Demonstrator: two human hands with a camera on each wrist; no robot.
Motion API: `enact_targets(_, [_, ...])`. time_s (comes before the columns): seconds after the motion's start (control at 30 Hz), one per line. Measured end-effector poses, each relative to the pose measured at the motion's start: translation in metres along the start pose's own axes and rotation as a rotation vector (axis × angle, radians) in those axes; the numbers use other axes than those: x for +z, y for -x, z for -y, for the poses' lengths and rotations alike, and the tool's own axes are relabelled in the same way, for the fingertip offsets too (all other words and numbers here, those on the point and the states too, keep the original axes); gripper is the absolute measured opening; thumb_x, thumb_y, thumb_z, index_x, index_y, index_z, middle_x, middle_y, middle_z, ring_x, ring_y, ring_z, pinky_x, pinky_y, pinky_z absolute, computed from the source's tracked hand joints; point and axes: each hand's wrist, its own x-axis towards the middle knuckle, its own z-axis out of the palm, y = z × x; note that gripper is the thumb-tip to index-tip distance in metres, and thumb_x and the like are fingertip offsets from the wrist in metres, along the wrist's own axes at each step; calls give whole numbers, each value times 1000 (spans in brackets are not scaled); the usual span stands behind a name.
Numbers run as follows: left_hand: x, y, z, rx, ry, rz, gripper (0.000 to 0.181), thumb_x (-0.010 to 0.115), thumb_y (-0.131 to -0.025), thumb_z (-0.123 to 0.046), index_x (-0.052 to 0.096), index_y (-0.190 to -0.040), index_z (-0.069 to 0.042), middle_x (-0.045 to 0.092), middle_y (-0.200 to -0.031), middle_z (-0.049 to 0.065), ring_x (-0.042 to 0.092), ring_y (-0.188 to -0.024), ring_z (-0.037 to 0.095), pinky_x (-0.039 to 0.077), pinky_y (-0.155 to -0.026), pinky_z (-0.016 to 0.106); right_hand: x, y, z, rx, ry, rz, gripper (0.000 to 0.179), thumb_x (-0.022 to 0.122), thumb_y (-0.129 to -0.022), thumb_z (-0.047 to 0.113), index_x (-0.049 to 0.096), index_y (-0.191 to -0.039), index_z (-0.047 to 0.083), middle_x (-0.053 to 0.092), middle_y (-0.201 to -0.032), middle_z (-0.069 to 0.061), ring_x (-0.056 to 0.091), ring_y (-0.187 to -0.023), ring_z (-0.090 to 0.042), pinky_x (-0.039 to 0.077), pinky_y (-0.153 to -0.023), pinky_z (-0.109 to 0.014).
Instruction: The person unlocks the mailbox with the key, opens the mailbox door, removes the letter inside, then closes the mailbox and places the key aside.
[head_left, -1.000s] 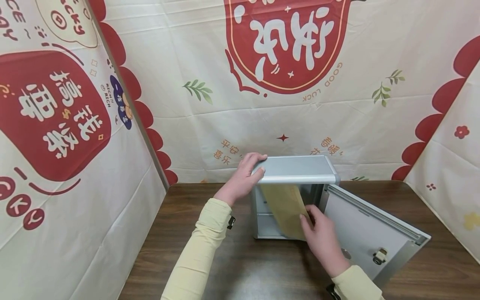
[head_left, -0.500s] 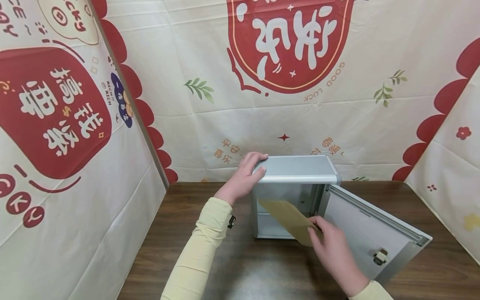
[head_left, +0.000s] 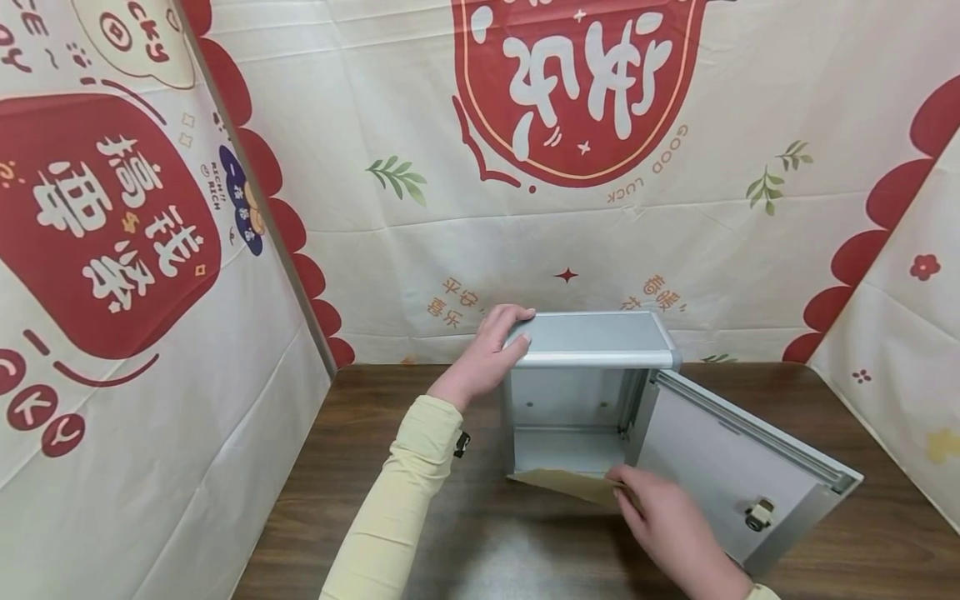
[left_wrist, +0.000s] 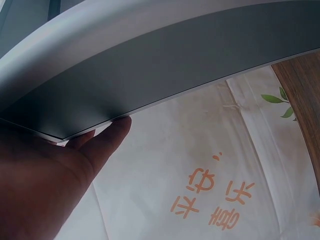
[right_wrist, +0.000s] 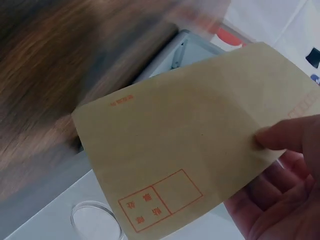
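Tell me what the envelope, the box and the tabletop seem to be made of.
Envelope: matte brown paper, probably kraft; it looks thin and flat, with red print.
Box: likely metal, perhaps aluminium, in satin silver-grey; its rounded edge carries a soft sheen.
Tabletop: dark brown wood grain with a glossy glare; real wood or wood-look laminate, I can't tell.

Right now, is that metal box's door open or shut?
Open. In the head view, the door angles out rightward from the box, its lock well clear of it, and you can see inside.
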Motion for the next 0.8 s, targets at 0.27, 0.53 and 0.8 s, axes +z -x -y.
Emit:
enact_targets(0.27, [-1,1,-2,-9,5,-5,42,42,-99,-28,44,-139,-15,33,-142,-2,29,-129,12,29,-105,37,4,10,3,-80,24,141,22,71,-80,3,66,-95,18,64,-84,10,57,-70,-1,47,-56,-25])
enact_targets(0.53, [0,0,-1,-4,3,-5,42,42,-99,-27,44,-138,-14,33,-142,-1,30,-128,12,29,-106,36,26,28,1,-224,-57,217,19,71,-80,4,63,-90,18,60,-79,13,52,-64,2,45,-52,-24])
enact_targets(0.8, [1,-1,0,-6,5,-14,41,43,-99,-27,45,-138,-14,34,-141,-2,30,-128,12,29,-105,36,39,38,1,-210,-88,379,21,69,-79,6,64,-98,13,59,-86,12,51,-70,0,46,-57,-26])
